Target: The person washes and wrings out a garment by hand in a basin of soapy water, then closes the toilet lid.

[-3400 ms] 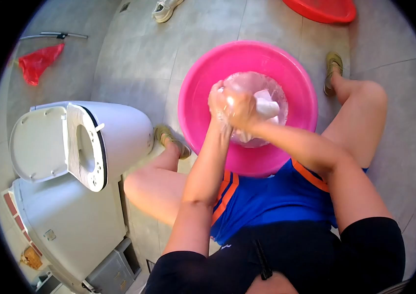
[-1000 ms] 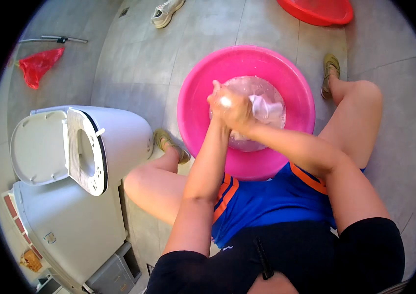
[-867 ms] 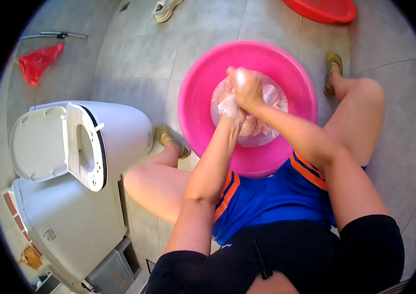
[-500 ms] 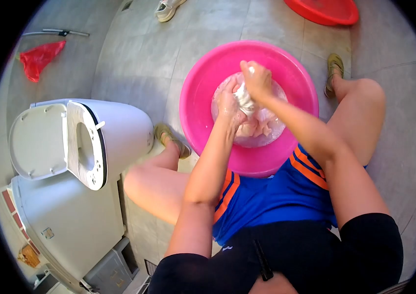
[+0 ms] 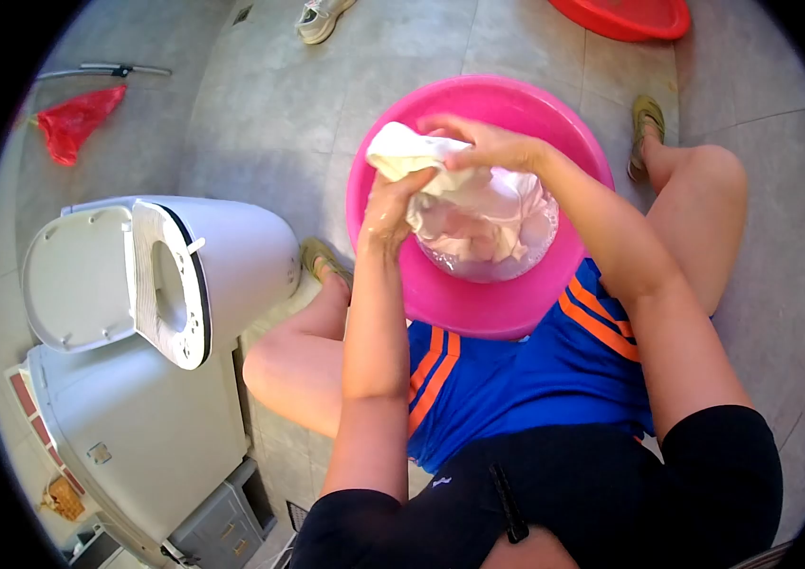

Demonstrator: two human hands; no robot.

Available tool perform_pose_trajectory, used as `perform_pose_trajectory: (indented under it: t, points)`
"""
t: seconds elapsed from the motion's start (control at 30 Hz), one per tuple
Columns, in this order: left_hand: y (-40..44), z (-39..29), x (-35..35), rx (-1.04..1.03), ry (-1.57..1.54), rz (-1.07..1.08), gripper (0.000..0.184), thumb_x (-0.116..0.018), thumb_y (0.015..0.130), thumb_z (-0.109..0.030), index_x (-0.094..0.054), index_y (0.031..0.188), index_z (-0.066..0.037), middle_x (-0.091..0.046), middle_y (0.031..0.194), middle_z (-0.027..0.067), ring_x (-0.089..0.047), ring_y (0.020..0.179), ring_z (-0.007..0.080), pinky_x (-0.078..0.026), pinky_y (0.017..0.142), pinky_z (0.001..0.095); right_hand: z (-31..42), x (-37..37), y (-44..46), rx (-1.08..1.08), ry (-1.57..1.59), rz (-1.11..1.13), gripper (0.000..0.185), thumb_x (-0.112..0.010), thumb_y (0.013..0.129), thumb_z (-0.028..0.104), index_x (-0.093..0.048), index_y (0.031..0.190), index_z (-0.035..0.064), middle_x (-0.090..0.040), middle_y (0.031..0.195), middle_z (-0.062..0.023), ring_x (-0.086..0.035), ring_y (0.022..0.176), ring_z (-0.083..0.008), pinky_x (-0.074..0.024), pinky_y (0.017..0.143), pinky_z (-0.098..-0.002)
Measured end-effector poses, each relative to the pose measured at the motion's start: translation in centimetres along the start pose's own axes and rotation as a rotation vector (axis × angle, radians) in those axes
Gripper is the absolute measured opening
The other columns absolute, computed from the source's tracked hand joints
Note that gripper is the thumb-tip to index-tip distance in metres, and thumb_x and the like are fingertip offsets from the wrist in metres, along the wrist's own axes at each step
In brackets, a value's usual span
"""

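A large pink basin (image 5: 478, 318) stands on the floor between my legs, with sudsy water at its bottom. A wet, pale cloth (image 5: 407, 152) is lifted over the basin's left part, and its lower folds trail down into the water. My left hand (image 5: 393, 204) grips the cloth from below, fingers wrapped round it, with wet suds on the wrist. My right hand (image 5: 488, 144) is at the upper right side of the cloth, its fingers apart and slightly blurred, touching or just over the fabric.
A white toilet (image 5: 241, 242) with its lid up is at the left, beside a white cabinet-like box (image 5: 146, 427). A red basin (image 5: 625, 19) lies at the top right, a shoe (image 5: 322, 19) at the top. A red plastic bag (image 5: 75, 123) is at the upper left.
My hands, pressed together around the cloth before, have come apart. The left moved left with the cloth, which is now raised and spread wider; the right hand's fingers have opened.
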State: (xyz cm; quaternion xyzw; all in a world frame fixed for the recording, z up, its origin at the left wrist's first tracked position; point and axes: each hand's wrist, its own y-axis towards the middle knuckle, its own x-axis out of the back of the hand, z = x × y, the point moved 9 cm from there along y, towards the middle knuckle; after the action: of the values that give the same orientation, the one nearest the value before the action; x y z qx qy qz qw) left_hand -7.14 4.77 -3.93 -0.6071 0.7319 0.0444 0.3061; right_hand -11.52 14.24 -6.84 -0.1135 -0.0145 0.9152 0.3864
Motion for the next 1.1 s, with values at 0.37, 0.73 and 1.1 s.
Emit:
perform_pose_trajectory:
  t: [0.37,0.73,1.1]
  points:
    - [1.0,4.9,7.3,0.024,-0.705,-0.463,0.035,-0.059,0.085,-0.040,-0.059,0.096,-0.006,-0.063,0.091,0.0122,-0.061,0.090,0.0286,-0.050,0.083,0.0463,-5.6,2.1,-2.5,0.141,-0.083,-0.622,0.031,-0.059,0.071,0.011,-0.064,0.099,-0.0012,-0.067,0.091,-0.0094,-0.063,0.080,-0.0170,-0.0485,0.066,-0.0289]
    - [3.7,11.5,1.3,0.143,-0.624,-0.386,0.039,-0.044,0.091,-0.047,-0.058,0.100,-0.011,-0.061,0.087,0.0066,-0.059,0.079,0.0204,-0.050,0.073,0.0348,-2.7,1.3,-3.7,-0.045,-0.486,-1.074,0.040,-0.065,0.080,0.041,-0.058,0.076,0.0010,-0.057,0.065,-0.0190,-0.058,0.062,-0.0349,-0.0440,0.058,-0.0438]
    - [4.2,11.7,-0.2,0.256,-0.604,-0.285,0.027,-0.053,0.090,-0.035,-0.060,0.097,-0.010,-0.062,0.086,0.0079,-0.061,0.078,0.0202,-0.052,0.066,0.0357,-2.2,2.8,-4.2,-0.053,-0.418,-1.048,0.041,-0.057,0.086,0.037,-0.059,0.067,0.0008,-0.057,0.059,-0.0195,-0.059,0.056,-0.0313,-0.0449,0.057,-0.0416]
